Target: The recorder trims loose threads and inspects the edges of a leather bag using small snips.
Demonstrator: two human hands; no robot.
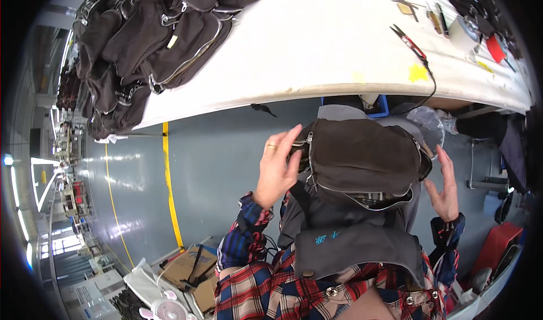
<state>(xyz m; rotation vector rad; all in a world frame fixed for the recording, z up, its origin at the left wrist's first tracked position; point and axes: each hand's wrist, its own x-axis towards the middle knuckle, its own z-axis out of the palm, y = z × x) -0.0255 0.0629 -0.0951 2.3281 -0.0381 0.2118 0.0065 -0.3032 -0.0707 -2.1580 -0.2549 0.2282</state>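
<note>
A dark brown-black fabric bag [367, 153] with silver zippers lies across my lap. Its front zipper gapes and a bit of checked lining shows inside. At the bag's left end is my left hand [277, 164], fingers stretched out and thumb apart, touching or almost touching the fabric beside a side zipper. My right hand [445, 189] is held by the bag's right end with fingers spread; its thumb comes close to the corner, and I cannot tell if it touches. Under the bag is a dark grey apron [356, 255].
Ahead stands a white-covered table [305, 43]. A heap of similar dark bags [153, 43] covers its left part. Red-handled thread snips [410, 42] with a cord lie at the right, near small tools and a red spool [496, 48]. A blue bin [382, 106] sits beneath the table edge.
</note>
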